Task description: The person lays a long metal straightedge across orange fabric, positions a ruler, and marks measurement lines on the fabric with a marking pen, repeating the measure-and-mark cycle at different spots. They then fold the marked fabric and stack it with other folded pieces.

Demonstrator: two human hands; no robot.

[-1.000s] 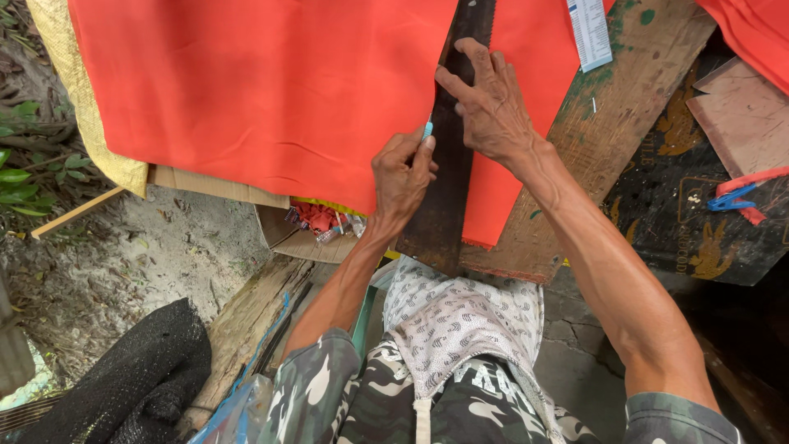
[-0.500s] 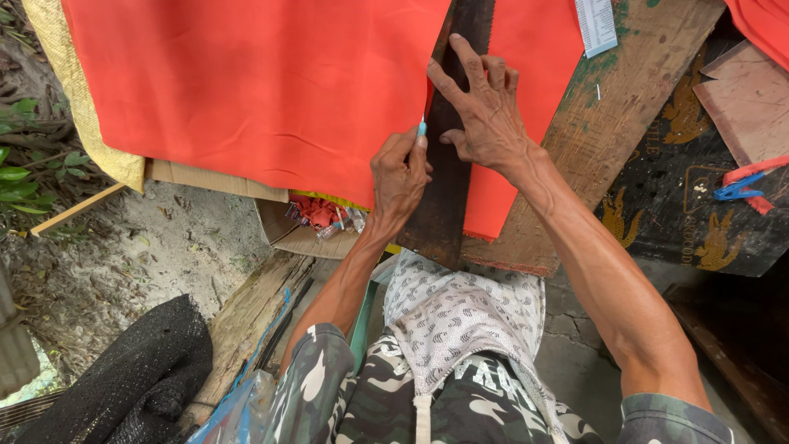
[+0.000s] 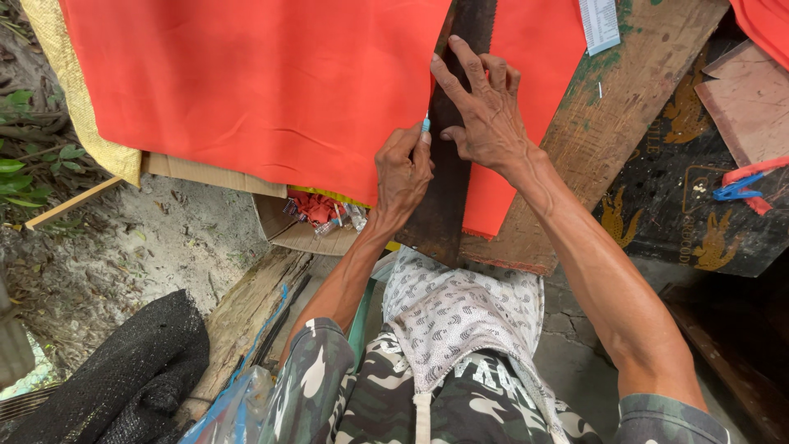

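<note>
two hands (image 3: 403,168), two red sheets (image 3: 263,82), one dark board (image 3: 448,189), one blue clip (image 3: 737,189)

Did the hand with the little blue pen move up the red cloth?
Yes. The left hand with the blue pen slid up the red cloth edge, away from its bottom hem, alongside the dark ruler.

A: Any labels up top?

B: One white paper label (image 3: 600,23), a narrow rectangle with fine dark print, at the upper edge, lying partly on the red sheet and partly on the wooden plank.

A: Packages?

B: An open brown cardboard box (image 3: 288,228) under the red sheet's lower edge, holding small red and clear wrappers (image 3: 322,210). On the right, a dark panel (image 3: 699,205) with golden animal emblems and faint lettering, lying flat. A pale blue plastic bag (image 3: 234,407) sits at bottom left.
</note>
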